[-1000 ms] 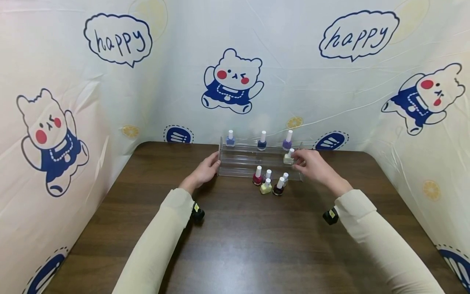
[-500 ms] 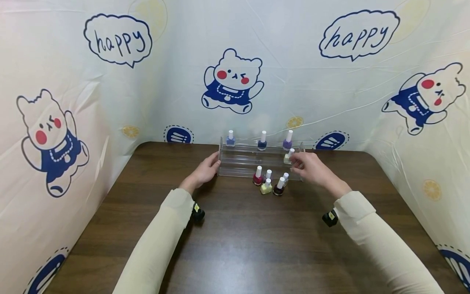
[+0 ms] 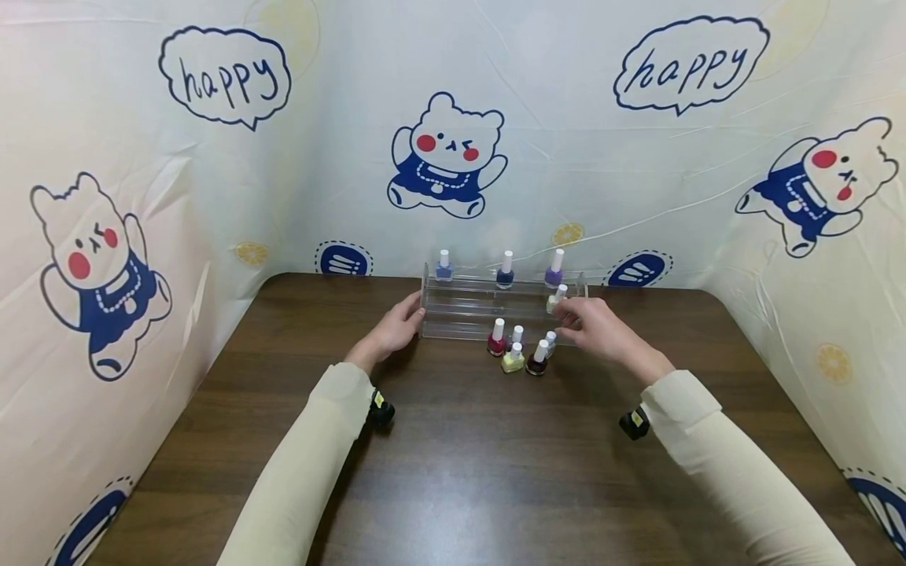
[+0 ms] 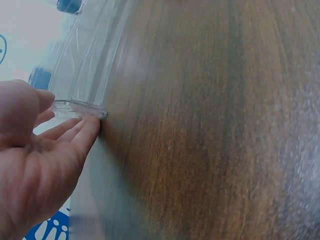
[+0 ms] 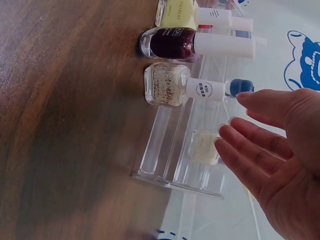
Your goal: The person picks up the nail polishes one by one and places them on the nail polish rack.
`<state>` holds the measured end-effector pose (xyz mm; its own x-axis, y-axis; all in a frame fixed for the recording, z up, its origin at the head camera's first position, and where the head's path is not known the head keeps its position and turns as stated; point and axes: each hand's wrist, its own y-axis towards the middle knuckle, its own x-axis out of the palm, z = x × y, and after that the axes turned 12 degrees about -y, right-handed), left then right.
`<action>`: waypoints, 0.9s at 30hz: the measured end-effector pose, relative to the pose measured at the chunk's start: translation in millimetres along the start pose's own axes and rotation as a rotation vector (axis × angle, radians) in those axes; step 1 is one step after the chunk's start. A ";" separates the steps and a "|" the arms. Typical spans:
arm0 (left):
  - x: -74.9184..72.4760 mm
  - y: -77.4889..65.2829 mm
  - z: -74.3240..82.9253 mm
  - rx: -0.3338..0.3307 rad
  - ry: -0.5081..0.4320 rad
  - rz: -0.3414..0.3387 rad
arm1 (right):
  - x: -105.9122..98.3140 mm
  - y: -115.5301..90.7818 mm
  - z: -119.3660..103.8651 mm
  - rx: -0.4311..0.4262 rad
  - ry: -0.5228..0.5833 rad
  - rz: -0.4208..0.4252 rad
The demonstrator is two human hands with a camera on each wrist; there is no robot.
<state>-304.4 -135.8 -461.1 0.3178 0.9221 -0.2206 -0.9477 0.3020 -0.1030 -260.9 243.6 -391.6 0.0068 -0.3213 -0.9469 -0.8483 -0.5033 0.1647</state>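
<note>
Hovering at the right end of the clear acrylic tiered rack [image 3: 460, 309], my right hand [image 3: 598, 326] was loose: thumb and fingers parted, nothing gripped. Key relation, as I judged it: the clear glitter nail polish bottle [image 5: 172, 85] stood upright on the table [image 3: 453, 448], just left of those fingertips and a touch nearer my body, apart from the thumb. Long axis vertical, so square to the fingers, which pointed left. Right hand was clearly the nearer one. A pale cream nail polish bottle [image 5: 204, 147] sat on the middle tier, just beyond the same fingertips; couldn't tell if they touched it.

My left hand [image 3: 389, 328] was at the opposite end, fingers extended, tips resting against the rack's end, no bottle in it.

Other bottles on the table, going left from my right hand: dark maroon bottle [image 5: 172, 43] next to the glitter one, then the pale yellow bottle [image 3: 513, 362], a greyish bottle [image 3: 518, 336] partly hidden behind it, and the crimson bottle [image 3: 496, 344] farthest along. Top tier, beyond my right hand: purple bottle [image 3: 554, 276], navy bottle [image 3: 505, 277] farther left, light blue bottle [image 3: 443, 270] over toward my left hand.

Surface under both hands was dark wood-grain, with a soft glare nearer my body. Past the hands hung a pale printed backdrop [image 3: 552, 102], bears and "happy" bubbles, wrapping both sides.
</note>
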 end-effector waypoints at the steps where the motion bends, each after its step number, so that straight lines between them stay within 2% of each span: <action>1: 0.0 -0.3 0.3 0.001 0.000 0.000 | 0.3 0.1 -0.2 -0.002 0.001 -0.002; 13: 0.1 0.1 -0.3 -0.018 0.005 0.008 | 8.4 -0.2 0.9 0.014 0.019 -0.040; 20: 2.3 -1.0 -0.4 -0.059 -0.001 0.007 | 16.0 -1.6 2.9 -0.025 0.033 -0.020; 27: 0.4 -2.0 3.5 -0.029 0.002 0.001 | 14.3 2.0 -0.2 -0.031 0.037 -0.025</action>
<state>-302.5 -135.2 -457.6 0.3172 0.9219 -0.2226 -0.9467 0.2941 -0.1311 -262.4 237.8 -404.8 0.0478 -0.3375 -0.9401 -0.8309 -0.5357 0.1501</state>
